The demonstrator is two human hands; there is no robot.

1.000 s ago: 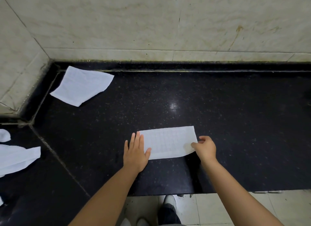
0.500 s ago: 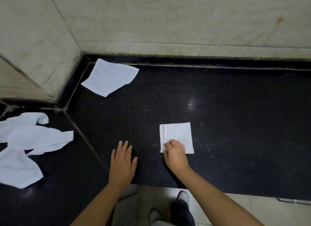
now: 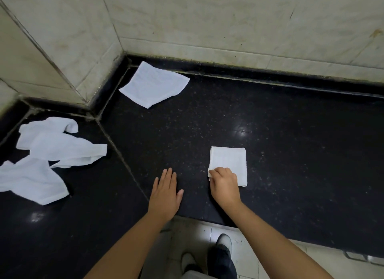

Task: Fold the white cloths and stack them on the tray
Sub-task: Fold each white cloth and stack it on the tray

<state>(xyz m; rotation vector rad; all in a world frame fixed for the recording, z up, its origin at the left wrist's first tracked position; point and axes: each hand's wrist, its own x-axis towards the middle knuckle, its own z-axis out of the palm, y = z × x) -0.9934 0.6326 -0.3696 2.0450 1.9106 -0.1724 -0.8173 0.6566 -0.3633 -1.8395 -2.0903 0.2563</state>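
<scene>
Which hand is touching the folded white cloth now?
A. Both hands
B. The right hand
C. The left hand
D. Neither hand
B: the right hand pinches the near left corner of the folded cloth, while the left hand lies flat on the black counter, apart from it.

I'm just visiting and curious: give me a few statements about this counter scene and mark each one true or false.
1. The right hand pinches the near left corner of the folded cloth. True.
2. The left hand grips a cloth. False: it lies flat on the black counter, fingers straight, holding nothing.
3. A flat cloth lies near the wall corner. True.
4. The crumpled cloths are stacked on a tray. False: they lie loose on the counter at the left; no tray is in view.
5. The folded cloth touches the flat cloth. False: they lie apart.
</scene>
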